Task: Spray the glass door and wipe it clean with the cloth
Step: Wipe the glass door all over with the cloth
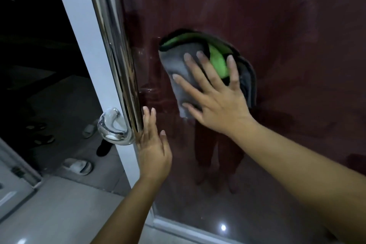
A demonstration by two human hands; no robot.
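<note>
Cloth (190, 69), grey with green folds, flat against glass door (277, 25), just right of the chrome pull handle (116, 55). Right hand (215, 101) spread on top, fingers straight and splayed, pressing cloth to the pane, not curled round it. Left hand (153, 148) below and left of cloth, beside the handle's lower end, fingers straight, on or near the glass, holding nothing. Left of the handle: white door frame (85, 49), slippers (78, 166) on dark floor beyond. Faint reflection of legs in the pane below cloth.

Your right hand (215, 103) presses the grey-green cloth (198, 67) flat on the glass door (277, 25); your left hand (153, 148) rests open beside the chrome handle (116, 65).
</note>
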